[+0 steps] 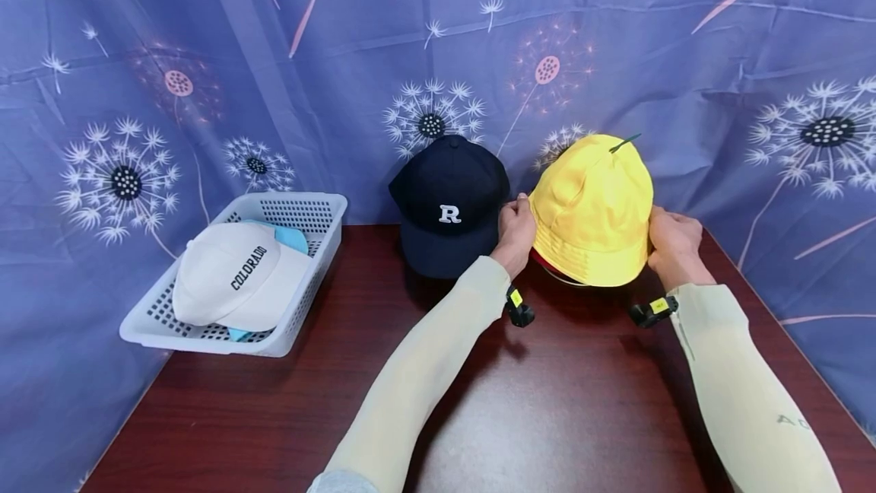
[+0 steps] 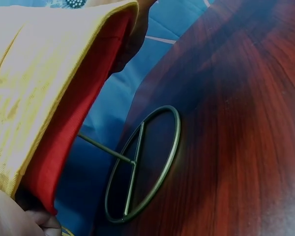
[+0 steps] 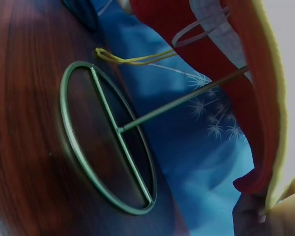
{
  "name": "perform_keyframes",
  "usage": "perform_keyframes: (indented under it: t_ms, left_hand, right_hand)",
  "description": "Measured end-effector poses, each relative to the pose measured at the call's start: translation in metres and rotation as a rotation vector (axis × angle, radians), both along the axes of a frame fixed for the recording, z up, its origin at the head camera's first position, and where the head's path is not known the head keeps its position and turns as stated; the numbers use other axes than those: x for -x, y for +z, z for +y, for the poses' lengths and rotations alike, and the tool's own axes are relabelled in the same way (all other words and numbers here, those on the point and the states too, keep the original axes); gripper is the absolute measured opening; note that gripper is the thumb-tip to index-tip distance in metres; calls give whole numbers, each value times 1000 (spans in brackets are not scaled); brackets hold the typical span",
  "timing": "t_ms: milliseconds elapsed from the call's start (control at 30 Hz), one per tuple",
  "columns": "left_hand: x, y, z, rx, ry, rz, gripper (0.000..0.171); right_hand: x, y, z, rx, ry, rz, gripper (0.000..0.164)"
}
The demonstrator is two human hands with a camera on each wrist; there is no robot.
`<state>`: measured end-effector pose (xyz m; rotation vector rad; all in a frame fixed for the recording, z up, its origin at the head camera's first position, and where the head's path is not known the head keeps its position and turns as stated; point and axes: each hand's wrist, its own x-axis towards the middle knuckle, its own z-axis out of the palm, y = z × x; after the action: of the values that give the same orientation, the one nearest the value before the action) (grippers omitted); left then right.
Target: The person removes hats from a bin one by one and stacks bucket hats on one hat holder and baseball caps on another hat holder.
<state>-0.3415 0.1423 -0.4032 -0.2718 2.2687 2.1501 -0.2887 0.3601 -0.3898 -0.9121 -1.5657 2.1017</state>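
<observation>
A yellow bucket hat (image 1: 592, 208) with a red lining (image 2: 69, 128) sits over a thin green wire stand, whose ring base (image 2: 147, 162) (image 3: 105, 140) rests on the dark wooden table (image 1: 547, 417). My left hand (image 1: 515, 233) pinches the hat's brim on its left side. On the opposite side my right hand (image 1: 674, 246) grips the brim. The brim hangs above the table, with the stand's stem (image 3: 182, 101) running up into the hat. A yellow cord (image 3: 132, 59) dangles under the hat.
A navy cap (image 1: 448, 204) with a white R stands just left of the yellow hat. At the table's left a white plastic basket (image 1: 301, 215) holds a white COLORADO cap (image 1: 239, 276) over a light blue one. Blue dandelion cloth backs and flanks the table.
</observation>
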Motion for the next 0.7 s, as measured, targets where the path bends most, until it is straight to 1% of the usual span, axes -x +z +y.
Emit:
perform_keyframes:
  t_ms: [200,367,500,633,700]
  left_hand:
    - [-5,-1,-7,10,-33,37,47]
    - [-12,-1,-13,0,-76,76,52]
    - [-17,0,-16,-6,-115,82,47]
    - [-23,2,-20,21,-124,67,32]
    - [-26,2,-21,32,-138,66,31]
  right_hand:
    - [-6,-2,-1,-72,-13,38,24]
    - [-13,-3,-1,-156,3,4,17]
    - [-19,-2,-3,-201,24,-23,11]
    - [-23,1,-7,-226,22,-15,11]
    - [-24,3,-9,-236,21,-11,10]
